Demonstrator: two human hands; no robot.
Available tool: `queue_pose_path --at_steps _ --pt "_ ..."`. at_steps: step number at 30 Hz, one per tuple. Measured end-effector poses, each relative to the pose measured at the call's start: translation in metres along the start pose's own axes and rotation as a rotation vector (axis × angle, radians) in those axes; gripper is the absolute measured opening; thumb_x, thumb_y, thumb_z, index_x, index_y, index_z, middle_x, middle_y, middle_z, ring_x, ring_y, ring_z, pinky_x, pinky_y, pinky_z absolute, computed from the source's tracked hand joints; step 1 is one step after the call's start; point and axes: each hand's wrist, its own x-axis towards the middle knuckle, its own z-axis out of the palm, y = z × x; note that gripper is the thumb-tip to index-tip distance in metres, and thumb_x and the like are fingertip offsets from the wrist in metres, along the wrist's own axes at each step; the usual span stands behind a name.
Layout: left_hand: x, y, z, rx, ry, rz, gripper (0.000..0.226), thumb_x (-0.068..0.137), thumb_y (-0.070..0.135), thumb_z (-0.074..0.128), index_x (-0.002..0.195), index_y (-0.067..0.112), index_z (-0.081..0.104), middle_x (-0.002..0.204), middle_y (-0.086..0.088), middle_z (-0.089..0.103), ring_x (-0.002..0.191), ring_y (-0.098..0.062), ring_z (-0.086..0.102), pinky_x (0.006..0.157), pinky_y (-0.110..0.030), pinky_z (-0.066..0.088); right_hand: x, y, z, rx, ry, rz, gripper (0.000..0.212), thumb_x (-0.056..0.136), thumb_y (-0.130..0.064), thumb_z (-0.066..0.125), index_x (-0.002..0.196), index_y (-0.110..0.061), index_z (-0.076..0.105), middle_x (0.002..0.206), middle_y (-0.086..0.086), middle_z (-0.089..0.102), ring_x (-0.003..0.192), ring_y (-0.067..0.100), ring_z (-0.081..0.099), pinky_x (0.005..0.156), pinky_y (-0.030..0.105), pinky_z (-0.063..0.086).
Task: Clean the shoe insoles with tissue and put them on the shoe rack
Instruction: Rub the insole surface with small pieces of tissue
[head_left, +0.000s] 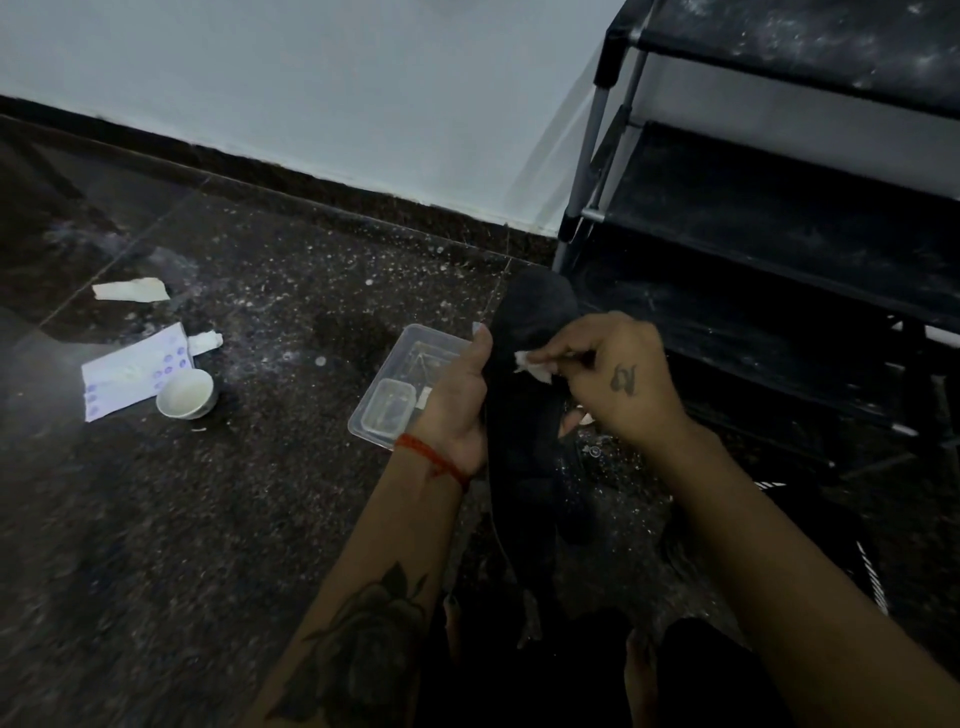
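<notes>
Far left of the hands: a torn paper scrap (131, 290), a white sheet (130, 370) printed with purple dots, no legible writing, and a small white bowl (186, 393) touching its edge. Open dark floor (291, 291) lies between the bowl and a clear plastic container (405, 382) just beside the left hand (460, 402), which grips the black insole (524, 415) upright. The right hand (618, 382) pinches tissue (535, 368) against the insole. Right: a black shoe rack (779, 218).

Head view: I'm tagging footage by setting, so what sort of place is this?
Probably a home entryway or room corner at floor level: a black shoe rack stands on a dark speckled stone floor against a white wall.
</notes>
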Motion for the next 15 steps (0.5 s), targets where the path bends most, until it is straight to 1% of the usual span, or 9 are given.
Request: queue_pose_path --at_steps 2,4,5,7,8,9,12,13,15 --pt "0.000 0.000 0.000 -0.037 0.005 -0.042 0.063 0.099 0.051 0.026 0.088 0.009 0.072 0.086 -0.012 0.073 0.084 -0.029 0.065 0.084 -0.051 0.047 0.000 0.005 0.000 -0.119 0.158 0.011 0.027 0.078 0.003 0.062 0.091 -0.016 0.075 0.092 0.004 0.071 0.085 0.016 0.064 0.073 0.017 0.045" --pt "-0.004 0.000 0.002 -0.029 0.016 -0.070 0.062 0.099 0.051 0.027 0.087 0.010 0.072 0.087 -0.011 0.073 0.086 -0.028 0.065 0.088 -0.052 0.043 -0.002 0.005 0.006 -0.109 0.241 0.031 0.029 0.078 0.003 0.063 0.100 -0.014 0.072 0.097 0.007 0.070 0.090 0.015 0.062 0.077 0.007 0.037" --pt "-0.006 0.001 0.004 -0.008 0.024 -0.062 0.061 0.100 0.047 0.027 0.084 0.007 0.071 0.083 -0.008 0.074 0.077 -0.025 0.068 0.084 -0.048 0.048 -0.002 0.004 0.010 -0.088 0.241 0.019 0.031 0.078 0.003 0.063 0.103 -0.014 0.071 0.098 0.008 0.069 0.089 0.012 0.060 0.077 0.001 0.034" --pt "-0.004 -0.002 0.003 0.056 0.043 -0.009 0.059 0.102 0.039 0.024 0.080 0.001 0.064 0.072 -0.001 0.072 0.054 -0.016 0.068 0.061 -0.033 0.056 -0.003 0.002 0.020 -0.065 0.209 -0.064 0.032 0.078 0.004 0.063 0.102 -0.015 0.071 0.095 0.006 0.067 0.085 0.006 0.054 0.077 -0.005 0.032" --pt "-0.004 -0.002 0.003 0.077 0.043 -0.009 0.057 0.103 0.038 0.023 0.082 0.002 0.062 0.068 -0.003 0.072 0.051 -0.015 0.068 0.052 -0.028 0.056 -0.003 0.000 0.022 -0.051 0.171 -0.107 0.031 0.078 0.004 0.064 0.100 -0.016 0.072 0.092 0.003 0.066 0.083 0.005 0.054 0.076 -0.005 0.033" --pt "-0.003 -0.002 0.004 0.069 0.050 -0.024 0.055 0.102 0.040 0.022 0.088 0.004 0.061 0.066 -0.006 0.072 0.053 -0.016 0.069 0.050 -0.027 0.057 -0.003 0.000 0.021 -0.021 0.112 -0.121 0.029 0.079 0.003 0.063 0.098 -0.018 0.073 0.089 -0.002 0.064 0.081 0.005 0.055 0.073 -0.003 0.036" --pt "0.000 0.000 0.000 0.037 0.073 -0.055 0.056 0.100 0.047 0.021 0.103 0.006 0.060 0.075 -0.010 0.073 0.064 -0.020 0.071 0.061 -0.035 0.058 0.000 0.002 0.006 0.045 -0.091 -0.065 0.030 0.079 0.006 0.061 0.088 -0.019 0.076 0.083 -0.014 0.059 0.078 0.006 0.059 0.061 0.010 0.047" --pt "0.000 0.000 0.000 0.008 0.052 -0.088 0.059 0.099 0.052 0.022 0.107 0.008 0.060 0.084 -0.011 0.074 0.073 -0.023 0.072 0.070 -0.040 0.057 0.000 0.005 0.003 0.009 -0.076 -0.069 0.033 0.076 0.009 0.060 0.085 -0.018 0.076 0.082 -0.013 0.061 0.079 0.005 0.059 0.063 0.014 0.049" --pt "0.001 -0.001 -0.001 -0.030 0.031 -0.135 0.061 0.096 0.057 0.026 0.109 0.010 0.062 0.098 -0.014 0.072 0.089 -0.029 0.067 0.085 -0.048 0.050 0.002 0.010 0.001 -0.085 0.097 -0.068 0.033 0.073 0.010 0.060 0.084 -0.016 0.076 0.083 -0.004 0.067 0.079 0.003 0.057 0.072 0.013 0.044"
